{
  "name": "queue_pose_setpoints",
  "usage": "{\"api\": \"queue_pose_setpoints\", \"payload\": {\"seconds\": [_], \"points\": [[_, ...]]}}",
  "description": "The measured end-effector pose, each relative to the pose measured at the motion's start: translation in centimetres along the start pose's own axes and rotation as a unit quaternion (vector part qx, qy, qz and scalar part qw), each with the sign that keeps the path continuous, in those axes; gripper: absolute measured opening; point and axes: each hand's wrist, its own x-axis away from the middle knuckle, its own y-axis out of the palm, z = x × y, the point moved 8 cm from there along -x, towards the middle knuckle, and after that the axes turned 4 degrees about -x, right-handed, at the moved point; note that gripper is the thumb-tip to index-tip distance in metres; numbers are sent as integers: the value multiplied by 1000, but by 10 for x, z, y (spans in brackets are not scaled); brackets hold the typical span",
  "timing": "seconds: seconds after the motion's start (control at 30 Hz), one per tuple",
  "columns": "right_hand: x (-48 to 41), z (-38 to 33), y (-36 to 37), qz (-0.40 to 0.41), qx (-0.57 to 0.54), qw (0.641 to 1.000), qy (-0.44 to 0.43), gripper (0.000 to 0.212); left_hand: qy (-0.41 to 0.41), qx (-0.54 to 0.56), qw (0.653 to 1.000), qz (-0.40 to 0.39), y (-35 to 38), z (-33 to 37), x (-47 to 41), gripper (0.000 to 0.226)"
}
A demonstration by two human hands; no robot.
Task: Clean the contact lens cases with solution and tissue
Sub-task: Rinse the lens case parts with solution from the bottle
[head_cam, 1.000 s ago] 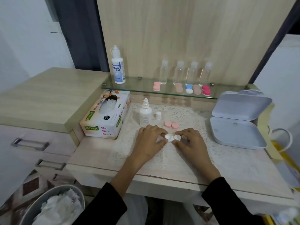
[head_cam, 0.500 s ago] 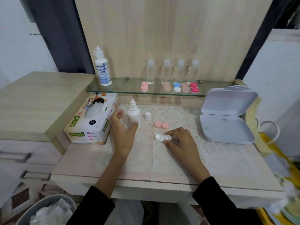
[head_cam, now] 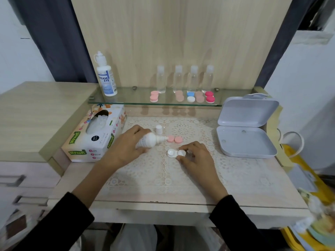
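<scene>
While the left grip [head_cam: 125,149] is wrapped round the small solution bottle [head_cam: 147,140], fingers curled over its body, that bottle is tipped almost onto its side with the bare nozzle pointing right, and its little white cap [head_cam: 159,129] stands on its own just behind. Over to the right grip [head_cam: 196,156]: forefinger and thumb are curled in and pinch the right-hand end of the open white lens case [head_cam: 176,153], pinning it flat on the lace mat [head_cam: 181,178], both wells facing up. The two pink lids [head_cam: 174,139] lie side by side just beyond the case, right off the nozzle tip. So this reads as the rinsing step, solution on its way and not yet in the wells, as far as one can tell. What the next move wants, I'd say, is a short swing of the nozzle toward the near side until it sits over one well, a steeper tip, and a gentle squeeze, with the right grip holding that light case steady so it doesn't skid. Both forearms come in low over the bench [head_cam: 253,196] edge in black sleeves, wrists bent inward toward each other. The tissue box [head_cam: 94,134] waits at the left, close by the left wrist, handy for the wipe to follow
</scene>
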Motion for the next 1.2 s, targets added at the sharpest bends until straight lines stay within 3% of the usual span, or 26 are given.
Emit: {"api": "queue_pose_setpoints", "payload": {"seconds": [0.27,0.53,1.2], "points": [[1,0,1,2,4,1000,3,12,58,-103,992,-52,-1,5,2,59],[0,1,1,4,22,1000,-7,14,98,-166,980,-48,-4,25,-1,59],[-2,1,1,3,46,999,-19,18,142,-196,969,-45,-16,48,-15,54]]}}
